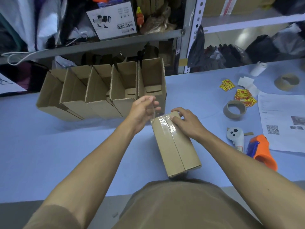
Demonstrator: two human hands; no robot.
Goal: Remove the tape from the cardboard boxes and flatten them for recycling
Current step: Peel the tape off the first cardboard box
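Tape (pixel 166 123) half lifted off closed box (pixel 176 146) on blue surface (pixel 82 146); left hand (pixel 143 109) pinching freed clear strip, right hand (pixel 186 123) pressing box top with flat fingers. Risk: strip tearing short if yanked sideways, box skidding under loose hold

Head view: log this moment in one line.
left hand: pinching clear tape strip | right hand: pressing closed brown cardboard box | tape: partly peeled

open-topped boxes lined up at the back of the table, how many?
5, side by side in one row: far-left box, second, third, fourth, rightmost. None seems hidden.
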